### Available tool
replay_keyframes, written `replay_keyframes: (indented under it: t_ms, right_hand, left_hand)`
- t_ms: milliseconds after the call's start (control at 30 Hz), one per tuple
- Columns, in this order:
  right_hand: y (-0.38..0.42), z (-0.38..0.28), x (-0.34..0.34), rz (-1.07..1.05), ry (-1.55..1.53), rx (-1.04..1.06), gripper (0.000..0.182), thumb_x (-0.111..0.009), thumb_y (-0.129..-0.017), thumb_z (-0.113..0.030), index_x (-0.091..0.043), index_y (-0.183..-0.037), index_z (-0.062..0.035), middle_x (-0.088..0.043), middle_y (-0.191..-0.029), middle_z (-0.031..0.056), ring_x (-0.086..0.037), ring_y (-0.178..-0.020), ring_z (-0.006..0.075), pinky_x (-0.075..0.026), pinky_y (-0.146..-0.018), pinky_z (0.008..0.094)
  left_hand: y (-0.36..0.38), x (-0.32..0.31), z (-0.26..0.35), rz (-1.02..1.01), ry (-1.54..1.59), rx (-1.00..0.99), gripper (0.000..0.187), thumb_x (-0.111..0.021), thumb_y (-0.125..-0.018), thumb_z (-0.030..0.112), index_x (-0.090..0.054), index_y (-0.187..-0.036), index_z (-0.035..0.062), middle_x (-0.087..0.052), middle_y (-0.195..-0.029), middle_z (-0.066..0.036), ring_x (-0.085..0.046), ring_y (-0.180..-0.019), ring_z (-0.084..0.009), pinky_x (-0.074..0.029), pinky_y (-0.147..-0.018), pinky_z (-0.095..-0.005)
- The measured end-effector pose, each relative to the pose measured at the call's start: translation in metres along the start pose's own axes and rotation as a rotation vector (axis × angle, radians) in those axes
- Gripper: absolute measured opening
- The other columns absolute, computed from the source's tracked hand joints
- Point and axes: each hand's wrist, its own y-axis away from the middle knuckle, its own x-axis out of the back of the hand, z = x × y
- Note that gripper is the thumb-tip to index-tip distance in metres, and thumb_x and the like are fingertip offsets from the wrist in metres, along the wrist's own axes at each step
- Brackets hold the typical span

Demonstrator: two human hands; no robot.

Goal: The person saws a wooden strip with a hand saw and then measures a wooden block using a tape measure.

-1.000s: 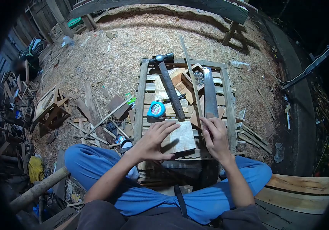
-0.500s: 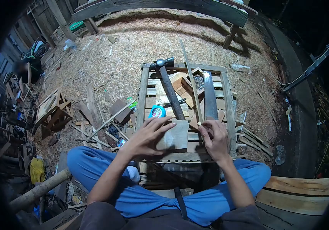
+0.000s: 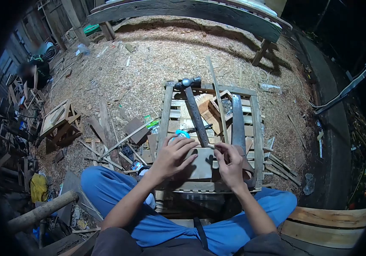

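Note:
My right hand (image 3: pixel 230 164) pinches a small pale wooden piece (image 3: pixel 211 146) between thumb and fingertips. It is over the far edge of a flat, pale wooden block (image 3: pixel 202 164) on the slatted wooden stand (image 3: pixel 255 128). My left hand (image 3: pixel 173 158) is over the block's left side, fingers stretched and apart, thumb above its top face. Beyond the hands lies a hammer (image 3: pixel 196 115), its head at the far rail. A blue tape measure (image 3: pixel 183 134) sits partly hidden behind my left fingers. To the right are a long thin strip (image 3: pixel 218 96) and a saw blade (image 3: pixel 237 121).
A small wooden box (image 3: pixel 225 109) of nails or screws stands on the stand. Wood scraps (image 3: pixel 102 119) and a small wooden frame (image 3: pixel 59 119) lie leftward on shavings. A long bench (image 3: pixel 187 13) spans the back. Another person (image 3: pixel 35 74) crouches far left.
My right hand has brought the small wooden piece left, to the block's far edge. My left hand's fingers now reach further over the block. The whole view has shifted slightly.

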Motion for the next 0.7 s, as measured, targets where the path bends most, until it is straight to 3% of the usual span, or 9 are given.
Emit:
replay_keyframes:
  t_ms: [100, 233, 400, 567, 700]
  right_hand:
    - [0.003, 0.003, -0.011, -0.091, -0.032, -0.151, 0.020, -0.080, -0.090, -0.010, -0.076, -0.109, -0.0062, -0.076, -0.097, 0.0106, -0.068, -0.089, 0.0280, -0.052, -0.083, 0.0392]
    - [-0.022, -0.021, -0.031, -0.106, 0.134, -0.047, 0.014, -0.080, -0.089, -0.013, -0.079, -0.101, -0.0073, -0.075, -0.099, 0.0080, -0.065, -0.098, 0.0278, -0.050, -0.085, 0.0401]
    - [-0.057, -0.011, -0.084, -0.148, 0.155, -0.063, 0.015, -0.076, -0.092, -0.019, -0.080, -0.104, -0.0100, -0.075, -0.099, 0.0061, -0.064, -0.098, 0.0265, -0.042, -0.091, 0.0395]
    - [-0.088, -0.019, -0.131, -0.252, 0.175, -0.182, 0.016, -0.076, -0.093, -0.020, -0.080, -0.104, -0.0089, -0.076, -0.096, 0.0064, -0.063, -0.093, 0.0262, -0.044, -0.088, 0.0397]
    - [-0.100, -0.017, -0.157, -0.211, 0.257, -0.141, 0.016, -0.077, -0.092, -0.020, -0.079, -0.102, -0.0084, -0.076, -0.093, 0.0084, -0.064, -0.091, 0.0282, -0.045, -0.085, 0.0419]
  left_hand:
    - [-0.002, 0.002, -0.017, 0.122, -0.113, 0.069, 0.040, -0.077, -0.092, 0.024, -0.070, -0.129, 0.0095, -0.067, -0.137, -0.010, -0.058, -0.132, -0.0303, -0.037, -0.115, -0.0469]
    - [-0.001, 0.008, -0.040, 0.203, -0.118, 0.191, 0.044, -0.077, -0.092, 0.024, -0.068, -0.133, 0.0095, -0.064, -0.140, -0.014, -0.054, -0.137, -0.0331, -0.035, -0.116, -0.0475]
    - [0.004, 0.014, -0.073, 0.260, -0.143, 0.307, 0.048, -0.075, -0.093, 0.023, -0.065, -0.137, 0.0064, -0.064, -0.140, -0.015, -0.054, -0.137, -0.0347, -0.035, -0.117, -0.0481]
    - [0.011, 0.015, -0.096, 0.324, 0.008, 0.402, 0.048, -0.074, -0.092, 0.016, -0.064, -0.137, 0.0036, -0.067, -0.134, -0.016, -0.058, -0.131, -0.0338, -0.039, -0.114, -0.0462]
    - [0.003, 0.018, -0.096, 0.364, 0.021, 0.436, 0.048, -0.075, -0.091, 0.013, -0.065, -0.137, 0.0038, -0.067, -0.134, -0.017, -0.059, -0.129, -0.0336, -0.041, -0.113, -0.0460]
